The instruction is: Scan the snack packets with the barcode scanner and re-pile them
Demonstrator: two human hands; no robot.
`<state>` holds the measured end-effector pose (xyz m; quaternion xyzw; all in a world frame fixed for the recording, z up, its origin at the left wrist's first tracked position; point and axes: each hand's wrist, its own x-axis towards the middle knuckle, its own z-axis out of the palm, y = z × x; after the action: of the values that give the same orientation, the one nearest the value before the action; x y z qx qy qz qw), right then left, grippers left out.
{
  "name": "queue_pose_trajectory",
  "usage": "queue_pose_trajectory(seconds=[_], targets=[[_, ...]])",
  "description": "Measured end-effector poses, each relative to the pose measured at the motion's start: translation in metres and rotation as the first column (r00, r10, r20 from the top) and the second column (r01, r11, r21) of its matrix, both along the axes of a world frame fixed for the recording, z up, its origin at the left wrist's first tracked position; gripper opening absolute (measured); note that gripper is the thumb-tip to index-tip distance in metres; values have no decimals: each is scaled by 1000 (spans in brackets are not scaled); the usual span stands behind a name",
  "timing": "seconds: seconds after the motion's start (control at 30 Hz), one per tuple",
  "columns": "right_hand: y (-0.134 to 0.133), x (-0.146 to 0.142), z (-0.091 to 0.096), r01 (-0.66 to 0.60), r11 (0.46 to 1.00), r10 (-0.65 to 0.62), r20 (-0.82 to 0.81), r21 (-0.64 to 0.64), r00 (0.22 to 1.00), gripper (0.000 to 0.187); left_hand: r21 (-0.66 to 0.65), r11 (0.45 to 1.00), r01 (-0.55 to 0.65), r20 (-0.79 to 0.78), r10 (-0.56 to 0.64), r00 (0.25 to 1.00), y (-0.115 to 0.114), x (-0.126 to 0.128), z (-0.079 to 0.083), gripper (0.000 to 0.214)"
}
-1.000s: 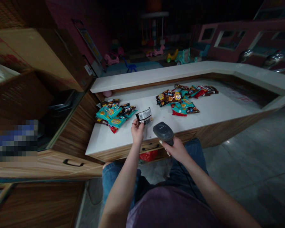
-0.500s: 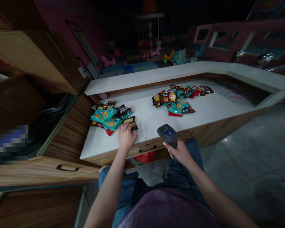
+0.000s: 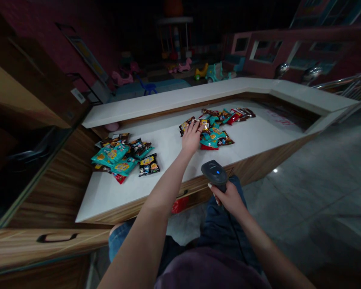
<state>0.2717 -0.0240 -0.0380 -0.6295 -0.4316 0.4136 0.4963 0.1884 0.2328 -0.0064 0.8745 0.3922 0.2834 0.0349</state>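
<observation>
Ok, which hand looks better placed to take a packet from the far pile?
Probably the left hand: it is empty and its fingers rest on the far pile of foil snack packets. The right hand is gripping a handheld barcode scanner.

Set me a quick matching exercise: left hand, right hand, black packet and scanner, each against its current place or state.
Column 1:
1. left hand
2. right hand
3. black packet
4. scanner

Column 2:
A. gripping the scanner
B. touching the far pile of packets
C. showing a blue light
D. lying beside the near pile on the counter

Pairs: 1-B, 2-A, 3-D, 4-C
</observation>
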Motion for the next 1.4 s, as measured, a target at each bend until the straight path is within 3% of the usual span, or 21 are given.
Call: queue_pose_trajectory(seconds=[0.2,0.33,0.43,0.53,0.63,0.7,0.77,1.0,1.27,1.4], targets=[[0,3,-2,3,1000,-3,2,-7,1000,43,-22,999,-33,3,33,999,7,2,9,45],[1,-4,0,-15,1000,15,-15,-8,1000,41,-60,991,-117,272,129,954,-14,-28,8,44],[2,-11,0,-36,999,36,-18,-15,999,37,-202,969,-144,582,237,778,-38,-60,-10,42],[5,-19,-4,-59,998,59,-29,-10,998,35,-422,906,25,794,356,494,-61,-88,-39,41],[7,-28,-6,-87,996,87,-30,-6,996,35,-534,809,245,843,488,228,-80,-106,-63,46],[7,-34,-6,-103,995,102,-23,-9,994,34,-550,757,353,829,546,121,-89,-111,-71,50],[7,-39,-6,-118,993,118,-11,-17,993,33,-532,730,430,823,564,60,-95,-114,-74,53],[4,-46,-6,-168,985,169,35,-38,985,31,-510,708,488,810,587,-4,-101,-116,-69,51],[5,-45,-4,-192,981,194,61,-27,979,30,-524,715,463,808,589,5,-101,-116,-73,47],[4,-46,-6,-185,983,185,63,-16,981,30,-547,717,432,811,582,60,-99,-115,-78,52]])
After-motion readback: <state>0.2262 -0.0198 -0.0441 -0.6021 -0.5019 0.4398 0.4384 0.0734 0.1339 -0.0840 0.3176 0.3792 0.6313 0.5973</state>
